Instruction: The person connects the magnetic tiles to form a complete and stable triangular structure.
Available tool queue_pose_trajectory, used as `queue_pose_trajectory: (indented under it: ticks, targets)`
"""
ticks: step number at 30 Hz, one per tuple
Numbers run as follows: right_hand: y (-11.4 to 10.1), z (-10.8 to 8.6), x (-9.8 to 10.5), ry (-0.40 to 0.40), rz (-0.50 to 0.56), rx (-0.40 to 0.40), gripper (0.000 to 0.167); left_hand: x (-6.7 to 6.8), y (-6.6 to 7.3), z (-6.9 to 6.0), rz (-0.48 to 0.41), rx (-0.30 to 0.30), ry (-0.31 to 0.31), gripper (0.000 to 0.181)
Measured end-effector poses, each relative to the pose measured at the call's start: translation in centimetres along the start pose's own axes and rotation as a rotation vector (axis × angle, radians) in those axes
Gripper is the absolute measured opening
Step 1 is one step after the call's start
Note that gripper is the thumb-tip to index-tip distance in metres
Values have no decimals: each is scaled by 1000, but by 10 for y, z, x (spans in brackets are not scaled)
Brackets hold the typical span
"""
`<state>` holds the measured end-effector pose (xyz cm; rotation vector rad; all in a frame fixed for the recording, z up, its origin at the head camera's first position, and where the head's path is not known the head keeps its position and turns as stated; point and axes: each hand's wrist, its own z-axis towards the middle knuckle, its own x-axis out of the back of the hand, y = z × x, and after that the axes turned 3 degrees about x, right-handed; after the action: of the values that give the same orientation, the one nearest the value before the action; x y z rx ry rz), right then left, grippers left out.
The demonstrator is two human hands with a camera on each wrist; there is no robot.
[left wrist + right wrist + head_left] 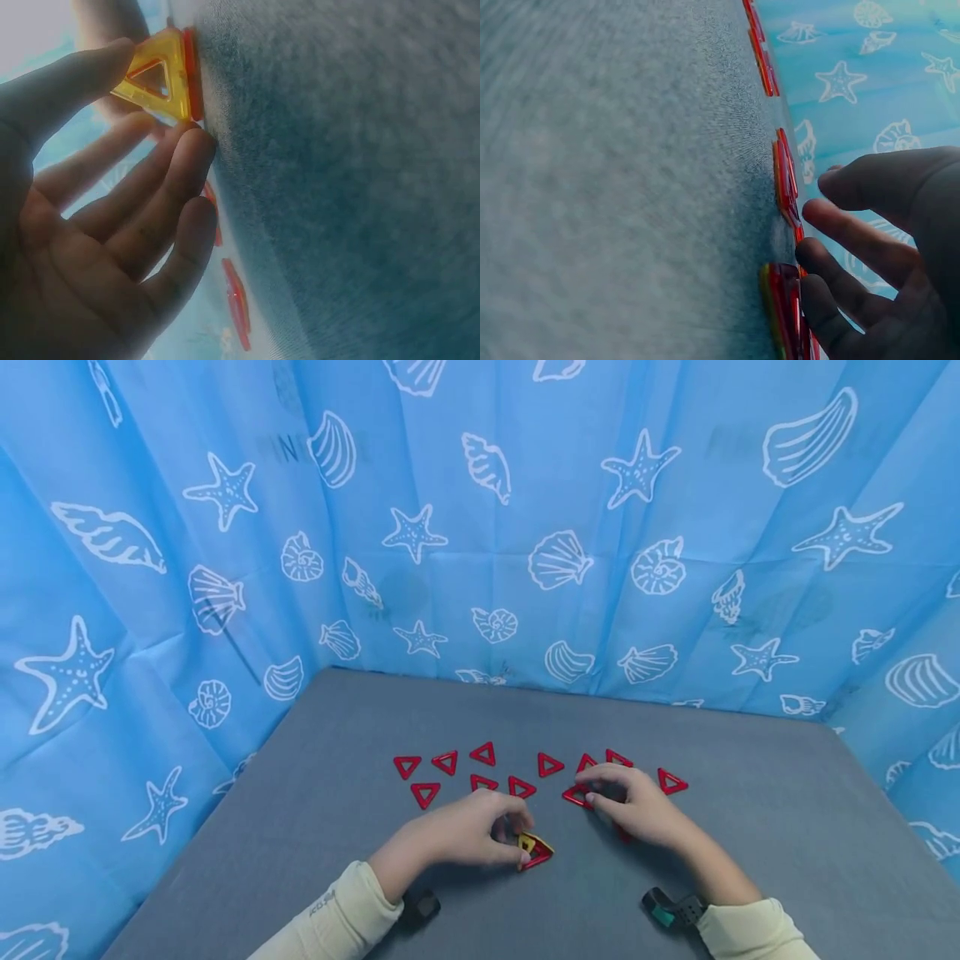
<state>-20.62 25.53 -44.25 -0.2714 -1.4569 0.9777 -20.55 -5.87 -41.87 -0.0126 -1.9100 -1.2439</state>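
Note:
My left hand [471, 831] pinches a yellow triangular magnetic tile [163, 79] between thumb and fingers. The yellow tile stands tilted up along an edge of a red triangular tile [538, 861], which lies low at the table surface. My right hand [637, 802] hovers over the right-hand group of red tiles, thumb and fingers apart. Its fingertips are close to a red triangular tile [576, 795]; in the right wrist view a gap shows between the thumb and the nearest tile [785, 180]. Another tile is partly hidden under this hand.
Several red triangular tiles lie flat on the grey table [360, 727], including one at the far left [407, 767] and one at the far right [672, 781]. Behind the table hangs a blue curtain [465, 543] with white shell prints. Each wrist wears a black camera [671, 910].

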Motion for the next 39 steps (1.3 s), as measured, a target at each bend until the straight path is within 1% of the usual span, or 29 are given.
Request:
queue_pose_trajectory:
  ticks: [5,8,14,19,22,25,29,32,35,39]
  targets:
    - [0,2,2,-47,2,-20,33,1,-2,2,26,-13,-11,26]
    - [0,1,2,-59,-2,-26,33,1,-2,1,37,-5,-7,24]
    - [-2,1,0,-53,-30,-4,30,2,-6,0,32,-8,30,17]
    - [-7,2,-3,-89,-62,-12,27,3,-6,-1,35,24,62,15]
    - [-9,2,-4,-116,-73,-22,27,3,-7,-2,25,36,63,16]
    - [-12,2,-4,-125,-82,-21,26,4,-7,-1,16,24,54,16]
    - [-16,2,-6,-144,-68,-4,24,4,-10,0,30,4,42,13]
    - [-19,1,-9,-177,-44,9,25,3,-11,-1,47,2,35,12]
    - [-23,-1,-13,-208,-31,32,25,2,-11,-1,53,4,25,10]
    - [-29,0,-16,-228,-29,80,24,4,-9,-1,65,5,30,10]
